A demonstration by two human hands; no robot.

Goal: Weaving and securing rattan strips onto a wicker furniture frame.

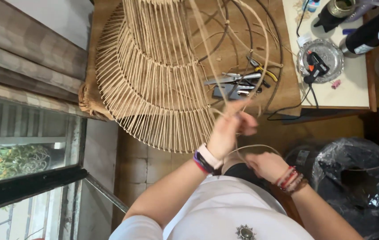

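Left hand (230, 129) was raised, fingers pinched on a thin tan cane strand (256, 147) that looped down to the right hand (267, 165), closed around the same strand near the lap. Just beyond the left hand hung a tiered wire lampshade frame (154, 80), half wrapped in pale cord, ribbed and conical, overhanging the brown wooden table (287, 84). Pliers and metal tools (238, 84) lay under its bare hoops. Farther right, a black glue gun (316, 66) sat on a glass dish (331, 52). A crinkled black plastic bag (358, 178) stood beside the right arm.
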